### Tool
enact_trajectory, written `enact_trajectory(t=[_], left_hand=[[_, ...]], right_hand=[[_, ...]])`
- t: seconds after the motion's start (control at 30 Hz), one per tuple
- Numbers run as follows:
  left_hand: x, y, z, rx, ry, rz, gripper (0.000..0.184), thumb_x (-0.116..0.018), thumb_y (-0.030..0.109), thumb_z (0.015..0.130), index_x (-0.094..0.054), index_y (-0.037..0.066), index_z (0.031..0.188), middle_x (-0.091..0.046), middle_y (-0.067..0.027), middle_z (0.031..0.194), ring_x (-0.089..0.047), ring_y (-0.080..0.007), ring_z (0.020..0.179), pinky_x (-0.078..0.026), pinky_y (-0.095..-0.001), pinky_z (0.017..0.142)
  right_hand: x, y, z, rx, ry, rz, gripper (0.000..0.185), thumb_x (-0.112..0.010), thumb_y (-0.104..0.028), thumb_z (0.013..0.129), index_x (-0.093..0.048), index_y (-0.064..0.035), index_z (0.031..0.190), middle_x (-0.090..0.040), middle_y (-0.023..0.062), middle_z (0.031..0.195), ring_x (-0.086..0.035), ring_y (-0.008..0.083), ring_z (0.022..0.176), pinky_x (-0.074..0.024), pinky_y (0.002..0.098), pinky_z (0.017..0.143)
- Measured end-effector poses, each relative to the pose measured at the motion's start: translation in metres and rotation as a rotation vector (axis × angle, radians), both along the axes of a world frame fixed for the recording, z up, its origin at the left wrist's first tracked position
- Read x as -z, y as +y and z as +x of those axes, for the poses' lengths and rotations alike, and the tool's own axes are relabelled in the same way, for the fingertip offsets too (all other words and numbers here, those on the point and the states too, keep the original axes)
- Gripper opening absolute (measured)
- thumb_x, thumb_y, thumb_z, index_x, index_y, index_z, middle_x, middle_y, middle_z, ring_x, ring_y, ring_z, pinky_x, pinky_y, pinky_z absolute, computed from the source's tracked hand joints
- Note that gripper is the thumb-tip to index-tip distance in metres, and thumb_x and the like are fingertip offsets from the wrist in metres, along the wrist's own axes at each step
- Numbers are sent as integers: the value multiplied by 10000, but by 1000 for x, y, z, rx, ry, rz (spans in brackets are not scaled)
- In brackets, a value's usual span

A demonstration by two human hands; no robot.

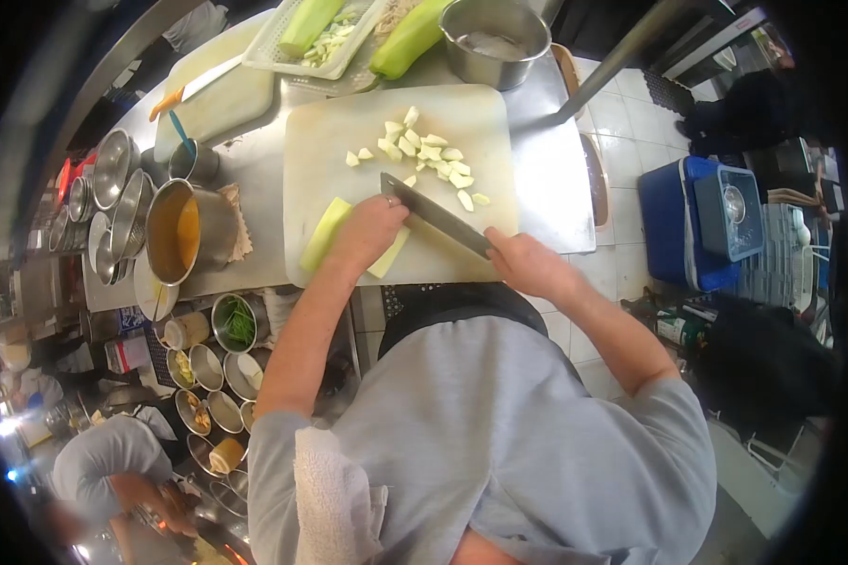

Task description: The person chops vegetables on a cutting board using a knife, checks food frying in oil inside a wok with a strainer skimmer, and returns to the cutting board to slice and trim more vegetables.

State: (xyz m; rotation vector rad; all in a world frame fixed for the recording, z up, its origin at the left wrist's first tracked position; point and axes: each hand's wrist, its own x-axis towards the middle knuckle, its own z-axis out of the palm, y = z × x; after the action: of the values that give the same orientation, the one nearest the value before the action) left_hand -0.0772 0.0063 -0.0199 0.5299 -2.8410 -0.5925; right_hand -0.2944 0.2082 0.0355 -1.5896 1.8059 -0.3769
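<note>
My right hand [520, 261] is closed round the handle of a cleaver [435, 216]. Its blade slants up and left across the white cutting board [320, 127], its far end close to my left hand [375, 228]. The fingers of that hand are bent over a peeled pale green gourd piece [388, 256], which they partly hide. A longer strip of gourd [326, 232] lies to the left, under the wrist side of the same hand. Beyond the blade, several cut gourd chunks [429, 155] are scattered on the board.
Along the back stand a white basket [353, 58] of gourd, a whole green gourd [411, 42] and a steel pot [496, 42]. An orange-handled knife [198, 88] rests on another board at left. A pot of orange liquid [184, 235] stands nearby. Another person [113, 471] works at lower left.
</note>
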Motion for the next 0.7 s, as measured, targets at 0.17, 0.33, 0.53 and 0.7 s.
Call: enact_trajectory(t=[0.17,0.33,0.53,0.7], left_hand=[[-12,3,0,-275,229,68,118,-647,66,853,-692,16,951,-694,-155,990,-652,-354,929,-533,-414,847],[-42,43,48,-486,61,145,306,-712,219,851,-667,-8,1052,-656,-214,1153,-580,-404,1120,-454,-473,986],[23,81,76,-415,83,-28,455,-725,145,826,-559,-14,1219,-433,-256,1433,-396,-471,1311,-330,-561,1107],[31,73,63,-381,108,-57,423,-678,99,860,-514,-19,1232,-413,-260,1432,-393,-487,1301,-333,-567,1099]], right_hand=[[-43,15,-22,89,29,-27,149,-515,-153,968,-478,-24,1031,-627,287,737,-606,519,750,-462,593,681],[-8,33,-21,7,-103,145,193,-536,-163,941,-518,-18,1067,-655,286,799,-636,503,820,-488,573,703],[9,24,-16,124,-166,5,261,-516,-184,950,-515,-2,1136,-654,289,860,-642,471,846,-485,552,728],[-6,20,-20,166,-165,-58,216,-496,-184,970,-505,-1,1085,-640,290,784,-625,490,781,-464,567,698]])
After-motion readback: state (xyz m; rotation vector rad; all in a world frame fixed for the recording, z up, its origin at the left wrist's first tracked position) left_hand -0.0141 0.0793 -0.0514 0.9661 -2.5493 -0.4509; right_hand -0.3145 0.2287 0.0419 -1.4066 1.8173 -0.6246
